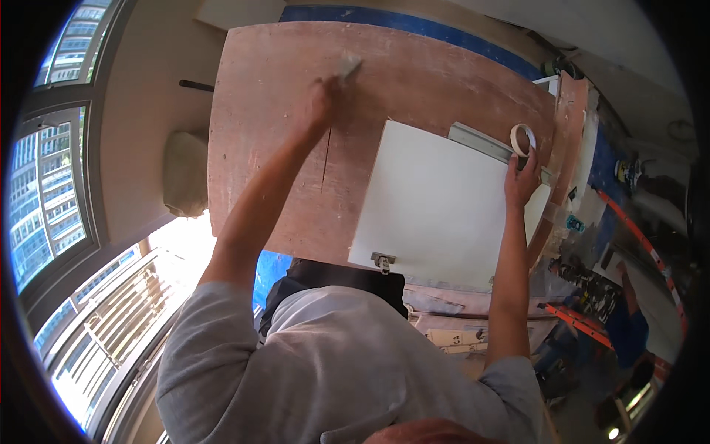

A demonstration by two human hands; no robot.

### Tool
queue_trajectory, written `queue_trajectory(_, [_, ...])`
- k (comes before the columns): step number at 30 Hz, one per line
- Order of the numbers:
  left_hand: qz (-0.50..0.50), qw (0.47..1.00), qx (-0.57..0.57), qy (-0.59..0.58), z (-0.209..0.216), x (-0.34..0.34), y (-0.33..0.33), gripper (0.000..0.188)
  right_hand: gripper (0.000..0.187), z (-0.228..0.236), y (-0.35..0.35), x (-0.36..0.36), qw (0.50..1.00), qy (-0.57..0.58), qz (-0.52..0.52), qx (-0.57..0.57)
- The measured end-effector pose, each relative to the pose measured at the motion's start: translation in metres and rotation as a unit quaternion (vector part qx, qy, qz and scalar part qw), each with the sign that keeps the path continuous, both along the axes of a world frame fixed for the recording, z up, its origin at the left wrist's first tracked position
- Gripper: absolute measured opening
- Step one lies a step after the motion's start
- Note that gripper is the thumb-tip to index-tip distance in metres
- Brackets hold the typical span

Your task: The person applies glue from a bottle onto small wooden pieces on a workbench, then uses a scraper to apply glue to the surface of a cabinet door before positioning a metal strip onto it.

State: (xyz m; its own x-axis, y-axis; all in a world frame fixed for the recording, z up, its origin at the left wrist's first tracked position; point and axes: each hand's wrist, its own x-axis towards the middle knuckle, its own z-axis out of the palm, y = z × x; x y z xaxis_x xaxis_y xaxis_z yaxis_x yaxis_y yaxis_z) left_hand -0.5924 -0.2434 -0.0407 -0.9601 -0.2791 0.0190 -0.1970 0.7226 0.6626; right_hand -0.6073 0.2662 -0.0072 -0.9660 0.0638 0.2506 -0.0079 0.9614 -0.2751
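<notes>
My left hand (323, 103) is closed around a small pale tool (350, 65), blurred by motion, perhaps a brush. It is over the far middle part of a reddish-brown wooden board (259, 140). At the right, my right hand (523, 181) has its thumb and a finger at the lower rim of a roll of cream tape (521, 138). Beside this hand, a grey metal strip (477, 140) lies along the far edge of a white panel (444, 203). The panel rests on the board and has a metal hinge (382, 260) on its near edge.
Windows (48, 200) line the left side, past a covered beige object (185, 174). Blue sheeting (414, 31) runs behind the board. On the right are orange ladder rails (643, 240), scattered tools and a person in dark blue (629, 329).
</notes>
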Motion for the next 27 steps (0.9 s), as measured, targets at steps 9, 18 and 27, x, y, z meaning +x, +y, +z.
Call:
queue_trajectory(9, [-0.124, 0.991, -0.039, 0.026, 0.006, 0.082, 0.028, 0.031, 0.067, -0.016, 0.011, -0.006, 0.999, 0.03, -0.007, -0.006])
queue_trajectory(18, [-0.111, 0.987, -0.119, 0.003, 0.045, 0.2, 0.047, 0.027, 0.062, -0.015, 0.012, 0.017, 0.998, 0.058, 0.001, -0.004])
queue_trajectory(27, [-0.103, 0.974, -0.119, -0.162, 0.08, 0.354, 0.063, 0.032, 0.045, 0.037, -0.015, 0.139, 0.98, -0.02, 0.157, -0.123])
